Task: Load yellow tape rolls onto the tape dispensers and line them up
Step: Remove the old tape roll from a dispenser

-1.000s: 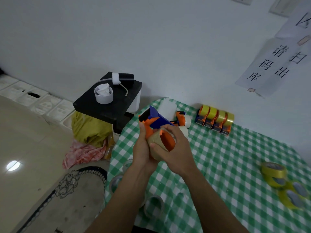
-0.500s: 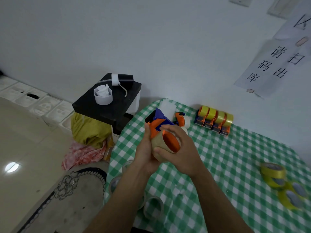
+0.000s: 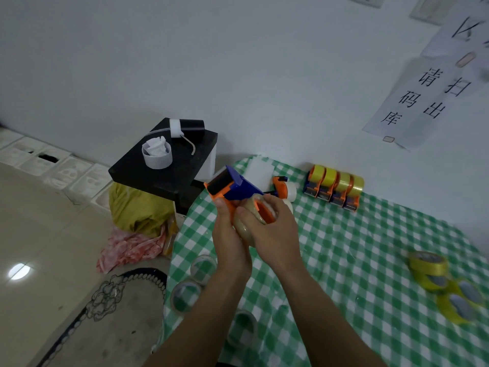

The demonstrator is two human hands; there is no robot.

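**ITEM: HAND-HELD TAPE DISPENSER, ROLL ON HUB**

**Handling.** The orange-and-blue plastic tape dispenser (image 3: 238, 188) is judged light and stiff, a hard shell that can safely be clasped by its handle. Keep fingers off the cutter end (its teeth cannot be made out here). The pale translucent beige tape roll (image 3: 244, 229) on the orange hub (image 3: 266, 211) is judged light, rigid at the core and smooth, so somewhat slippery on the outer wrap. It is best taken by the rim, thumb opposite fingers, and moved straight along the hub's axis.

**Grip.** The left hand (image 3: 227, 234) wraps the dispenser's handle from below. The right hand (image 3: 275, 234) curls round the pale roll, fingers over its top.

**Location.** It is held in the air above the near-left part of the round table (image 3: 357, 247), which is covered in green-and-white checked cloth.

**Appearance.** The body is blue and the frame orange, with a black roller (image 3: 219, 182) at the far end. The mounted roll does not look yellow, so this unit is judged not yet loaded as the task requires.

**Related stock.** Four loaded dispensers (image 3: 334, 188) with yellow tape stand side by side, touching, near the wall. Loose yellow tape rolls (image 3: 428, 268) lie well apart to the right.
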